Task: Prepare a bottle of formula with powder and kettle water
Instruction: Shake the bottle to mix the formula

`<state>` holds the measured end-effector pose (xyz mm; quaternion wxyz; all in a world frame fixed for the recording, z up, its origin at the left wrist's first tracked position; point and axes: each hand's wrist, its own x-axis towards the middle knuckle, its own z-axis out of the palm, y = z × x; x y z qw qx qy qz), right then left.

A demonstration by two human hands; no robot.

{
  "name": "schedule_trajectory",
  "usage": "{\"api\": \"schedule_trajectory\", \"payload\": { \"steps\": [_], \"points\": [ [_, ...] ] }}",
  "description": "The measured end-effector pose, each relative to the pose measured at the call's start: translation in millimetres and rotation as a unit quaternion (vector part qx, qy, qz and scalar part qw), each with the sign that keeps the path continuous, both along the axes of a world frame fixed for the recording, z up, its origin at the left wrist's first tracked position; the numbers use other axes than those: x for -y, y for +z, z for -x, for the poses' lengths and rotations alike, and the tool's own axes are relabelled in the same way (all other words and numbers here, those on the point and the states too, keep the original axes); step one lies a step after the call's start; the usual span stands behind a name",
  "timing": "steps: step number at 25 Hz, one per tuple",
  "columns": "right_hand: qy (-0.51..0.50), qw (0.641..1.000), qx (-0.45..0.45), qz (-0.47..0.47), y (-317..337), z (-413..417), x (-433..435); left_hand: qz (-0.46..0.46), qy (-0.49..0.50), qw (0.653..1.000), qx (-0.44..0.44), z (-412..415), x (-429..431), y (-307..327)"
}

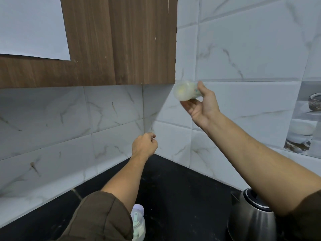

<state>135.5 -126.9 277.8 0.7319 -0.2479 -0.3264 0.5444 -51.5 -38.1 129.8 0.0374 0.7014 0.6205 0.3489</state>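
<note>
The right hand (202,106) is raised, its fingers and thumb wrapped round the blurred, milky bottle (185,90), which lies tipped sideways by the cabinet (121,49) corner. Lower down, the left hand (144,145) is curled into a fist. The kettle (251,220) sits beneath the right forearm

room over counter (173,197) between white container (139,221) and kettle (251,221), cabinet (121,49) overhead

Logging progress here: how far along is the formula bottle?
Looks filled: the baby bottle in the right hand holds milky liquid, tipped sideways and blurred, probably mid-shake. The kettle and powder container stand on the counter. Left: finish mixing.
</note>
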Motion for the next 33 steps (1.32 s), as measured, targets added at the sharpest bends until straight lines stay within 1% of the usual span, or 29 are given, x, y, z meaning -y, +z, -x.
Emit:
{"api": "schedule_trajectory", "payload": {
  "steps": [1, 2, 3, 4, 6, 7, 8, 9, 10, 12, 13, 14, 16, 17, 18, 19, 20, 21, 22, 23, 24, 25, 26, 28, 29, 30, 31, 32, 33],
  "points": [
    [0.021, 0.998, 0.063, -0.020, -1, 1, 2, 0.000, -0.001, 1.000, -0.001, -1, 1, -1],
    [0.024, 0.994, 0.101, -0.046, -1, 3, 4, -0.002, -0.003, 1.000, -0.003, -3, 2, -1],
    [0.009, 0.993, 0.100, -0.065, 1, 4, 4, -0.003, -0.005, 1.000, -0.004, -4, 3, -1],
    [-0.015, 0.996, 0.061, -0.063, 3, 5, 3, -0.002, -0.007, 1.000, -0.004, -5, 4, -1],
    [-0.067, 0.996, -0.058, -0.026, 8, 2, -3, -0.002, -0.005, 1.000, -0.003, -3, 3, -2],
    [-0.079, 0.993, -0.089, -0.015, 10, 0, -5, -0.002, -0.002, 1.000, -0.005, -2, 4, -2],
    [-0.071, 0.994, -0.086, -0.010, 9, -1, -5, -0.002, 0.001, 1.000, -0.009, -1, 3, -1],
    [-0.045, 0.998, -0.050, -0.015, 8, -1, -2, -0.003, 0.003, 1.000, -0.010, 0, 3, -1],
    [-0.016, 0.999, 0.021, -0.030, 8, 1, 4, -0.003, 0.002, 1.000, -0.010, 1, 1, 0],
    [0.016, 0.981, 0.176, -0.079, 4, 5, 14, -0.004, -0.002, 1.000, -0.011, -2, 3, 2],
    [0.006, 0.974, 0.201, -0.100, 2, 6, 14, -0.005, -0.005, 1.000, -0.010, -3, 4, 4],
    [-0.024, 0.979, 0.175, -0.101, 2, 7, 13, -0.005, -0.008, 1.000, -0.007, -4, 5, 5],
    [-0.113, 0.991, 0.031, -0.063, 6, 5, 6, -0.005, -0.012, 1.000, -0.007, -4, 4, 3],
    [-0.154, 0.986, -0.033, -0.051, 8, 3, 2, -0.005, -0.010, 1.000, -0.011, -3, 4, 2],
    [-0.179, 0.981, -0.057, -0.049, 7, 2, 1, -0.003, -0.006, 1.000, -0.016, -1, 5, 2],
    [-0.177, 0.982, -0.040, -0.057, 5, 2, 3, -0.002, -0.003, 1.000, -0.021, 1, 4, 1],
    [-0.161, 0.984, 0.017, -0.072, 4, 4, 7, -0.001, -0.003, 1.000, -0.025, 3, 2, 0],
    [-0.142, 0.980, 0.105, -0.089, 2, 6, 12, 0.001, -0.005, 1.000, -0.030, 3, 0, -2],
    [-0.123, 0.969, 0.186, -0.109, -1, 8, 17, 0.003, -0.007, 0.999, -0.033, 2, 0, -4],
    [-0.114, 0.958, 0.231, -0.128, -4, 9, 19, 0.003, -0.009, 0.999, -0.034, 0, 1, -4],
    [-0.122, 0.956, 0.227, -0.138, -4, 11, 19, 0.002, -0.010, 0.999, -0.033, -1, 1, -3],
    [-0.144, 0.963, 0.184, -0.134, -2, 12, 19, -0.001, -0.012, 0.999, -0.031, -1, 1, -2],
    [-0.178, 0.970, 0.121, -0.116, 0, 12, 16, -0.004, -0.014, 0.999, -0.030, -1, 0, -2],
    [-0.219, 0.972, 0.001, -0.086, 5, 6, 8, -0.006, -0.011, 0.999, -0.031, 0, 0, -2],
    [-0.211, 0.974, -0.019, -0.079, 5, 4, 5, -0.004, -0.008, 1.000, -0.030, 1, 0, -1],
    [-0.183, 0.980, 0.005, -0.073, 4, 3, 6, -0.003, -0.006, 1.000, -0.027, 2, -1, -1],
    [-0.148, 0.984, 0.071, -0.067, 2, 4, 7, -0.002, -0.006, 1.000, -0.023, 3, -2, -1],
    [-0.110, 0.978, 0.163, -0.065, -2, 6, 9, -0.002, -0.009, 1.000, -0.021, 2, -3, -1],
    [-0.079, 0.962, 0.250, -0.070, -8, 7, 11, -0.002, -0.012, 1.000, -0.021, 0, -3, -1]
  ]
}}
